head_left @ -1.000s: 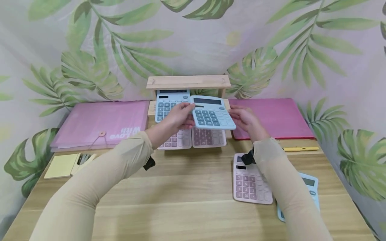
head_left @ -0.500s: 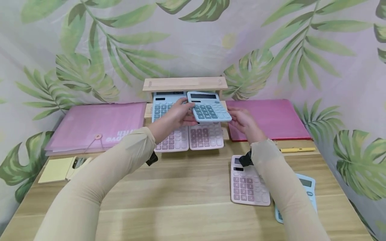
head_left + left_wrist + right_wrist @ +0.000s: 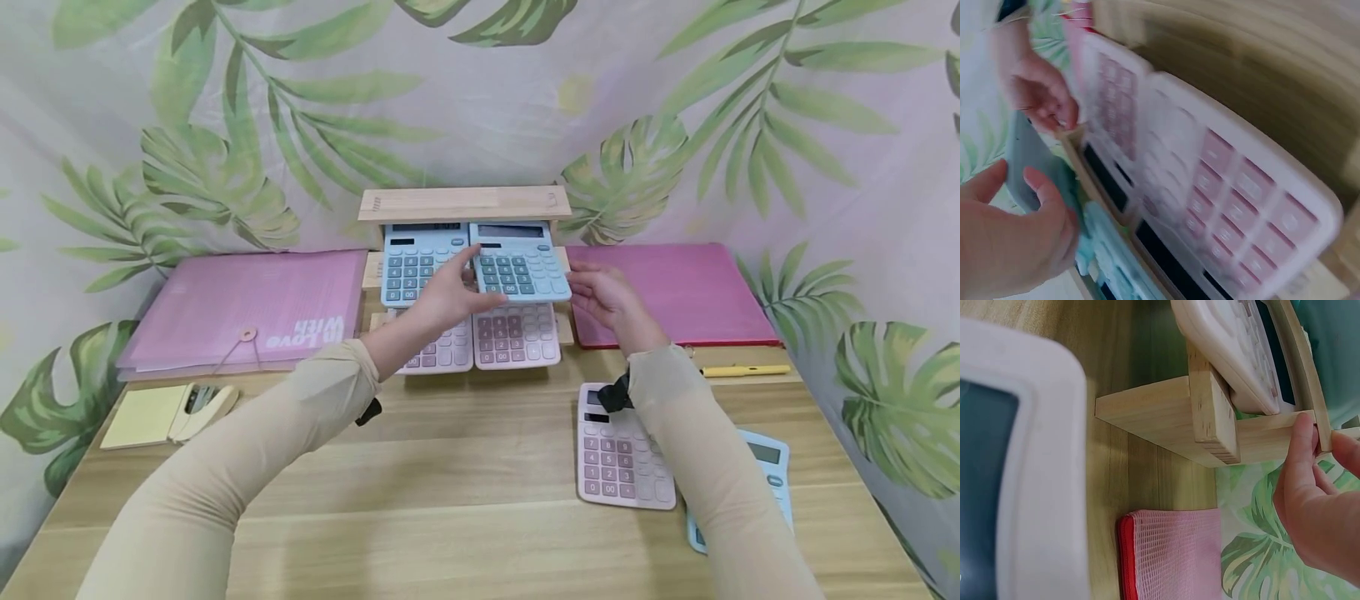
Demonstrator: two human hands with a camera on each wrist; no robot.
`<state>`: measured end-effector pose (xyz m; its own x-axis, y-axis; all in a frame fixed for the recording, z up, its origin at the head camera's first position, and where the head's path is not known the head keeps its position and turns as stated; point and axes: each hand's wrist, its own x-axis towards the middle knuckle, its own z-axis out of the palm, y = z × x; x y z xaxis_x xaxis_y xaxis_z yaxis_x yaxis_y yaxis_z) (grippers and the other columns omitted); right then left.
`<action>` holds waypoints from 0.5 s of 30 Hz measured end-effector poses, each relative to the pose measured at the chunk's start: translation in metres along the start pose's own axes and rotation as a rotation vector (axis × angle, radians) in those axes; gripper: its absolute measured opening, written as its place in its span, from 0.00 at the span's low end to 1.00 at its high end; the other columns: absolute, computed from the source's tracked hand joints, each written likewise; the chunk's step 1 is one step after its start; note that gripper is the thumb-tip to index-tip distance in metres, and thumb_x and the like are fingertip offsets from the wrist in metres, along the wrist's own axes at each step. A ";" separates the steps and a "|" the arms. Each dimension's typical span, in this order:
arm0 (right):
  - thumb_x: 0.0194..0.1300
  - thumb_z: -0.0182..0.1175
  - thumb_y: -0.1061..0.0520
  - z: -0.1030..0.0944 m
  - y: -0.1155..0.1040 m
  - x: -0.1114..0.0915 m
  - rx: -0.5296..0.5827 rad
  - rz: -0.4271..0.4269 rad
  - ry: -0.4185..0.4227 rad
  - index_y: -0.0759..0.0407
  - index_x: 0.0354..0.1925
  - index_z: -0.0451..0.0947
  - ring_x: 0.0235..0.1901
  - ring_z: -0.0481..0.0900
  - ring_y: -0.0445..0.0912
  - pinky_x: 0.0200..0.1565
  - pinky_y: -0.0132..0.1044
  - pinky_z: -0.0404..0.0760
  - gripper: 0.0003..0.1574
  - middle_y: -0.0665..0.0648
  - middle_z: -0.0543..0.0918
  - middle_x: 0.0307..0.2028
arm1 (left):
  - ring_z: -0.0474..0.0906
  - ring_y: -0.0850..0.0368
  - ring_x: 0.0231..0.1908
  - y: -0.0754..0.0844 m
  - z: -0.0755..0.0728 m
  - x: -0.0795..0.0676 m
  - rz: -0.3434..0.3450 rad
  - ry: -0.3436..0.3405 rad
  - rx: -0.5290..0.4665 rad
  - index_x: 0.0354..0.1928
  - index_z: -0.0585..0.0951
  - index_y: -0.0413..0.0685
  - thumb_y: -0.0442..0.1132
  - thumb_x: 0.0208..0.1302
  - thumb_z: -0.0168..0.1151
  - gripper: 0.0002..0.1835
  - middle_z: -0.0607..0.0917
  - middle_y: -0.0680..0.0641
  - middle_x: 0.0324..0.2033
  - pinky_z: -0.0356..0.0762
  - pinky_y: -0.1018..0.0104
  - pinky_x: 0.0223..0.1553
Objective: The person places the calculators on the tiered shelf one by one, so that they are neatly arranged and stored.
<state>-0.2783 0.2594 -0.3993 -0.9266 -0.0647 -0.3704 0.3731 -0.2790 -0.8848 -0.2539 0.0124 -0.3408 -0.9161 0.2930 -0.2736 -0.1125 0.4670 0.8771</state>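
A light blue calculator (image 3: 519, 262) leans on the upper tier of a wooden stand (image 3: 465, 202), beside another blue calculator (image 3: 408, 271). My left hand (image 3: 448, 292) is at its left side, thumb and forefinger spread apart, the thumb by its lower left corner. In the left wrist view the fingers (image 3: 1047, 194) overlap its edge. At its right side is my right hand (image 3: 611, 300); in the right wrist view its thumb and forefinger pinch the end of the wooden strip (image 3: 1310, 369) below the calculator. Two pink calculators, one of them (image 3: 516, 337) on the right, occupy the lower tier.
A pink calculator (image 3: 618, 454) and a blue calculator (image 3: 772, 475), partly under the right sleeve, lie on the table. A pink folder (image 3: 247, 308) stands left of the stand, a magenta pouch (image 3: 675, 292) right. A yellow pen (image 3: 746, 371) and sticky notes (image 3: 146, 417) lie farther out.
The blue calculator has gone back and down from a raised tilt onto the upper tier, level with its neighbour. My left hand has loosened, its thumb and forefinger spreading.
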 end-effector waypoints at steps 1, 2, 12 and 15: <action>0.67 0.47 0.68 0.000 0.000 0.000 0.001 0.000 0.002 0.64 0.70 0.50 0.31 0.82 0.37 0.37 0.26 0.82 0.35 0.47 0.84 0.28 | 0.76 0.51 0.49 -0.003 0.000 0.001 0.020 0.016 0.037 0.72 0.49 0.62 0.44 0.50 0.71 0.52 0.72 0.42 0.57 0.78 0.58 0.53; 0.66 0.47 0.68 0.000 0.001 0.000 0.002 -0.001 -0.002 0.64 0.70 0.50 0.31 0.82 0.38 0.38 0.26 0.82 0.36 0.48 0.84 0.28 | 0.78 0.52 0.44 -0.005 0.000 0.002 0.035 0.029 0.061 0.72 0.48 0.62 0.45 0.50 0.70 0.52 0.75 0.43 0.53 0.80 0.57 0.49; 0.66 0.46 0.70 0.000 0.001 -0.001 0.032 -0.016 -0.026 0.65 0.70 0.47 0.34 0.82 0.40 0.42 0.28 0.83 0.37 0.50 0.83 0.30 | 0.75 0.57 0.14 -0.017 0.001 0.004 0.138 0.082 0.246 0.71 0.48 0.54 0.48 0.56 0.65 0.46 0.85 0.40 0.28 0.77 0.62 0.19; 0.66 0.47 0.69 0.000 0.000 -0.002 0.032 -0.011 -0.022 0.65 0.70 0.48 0.33 0.82 0.39 0.41 0.28 0.83 0.36 0.50 0.84 0.29 | 0.75 0.57 0.12 -0.018 0.003 0.005 0.165 0.099 0.334 0.71 0.50 0.51 0.48 0.56 0.65 0.46 0.86 0.43 0.25 0.72 0.68 0.14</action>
<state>-0.2767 0.2594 -0.3991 -0.9317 -0.0819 -0.3539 0.3613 -0.3103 -0.8793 -0.2557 0.0083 -0.3590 -0.9460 0.3127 -0.0859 0.1560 0.6711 0.7248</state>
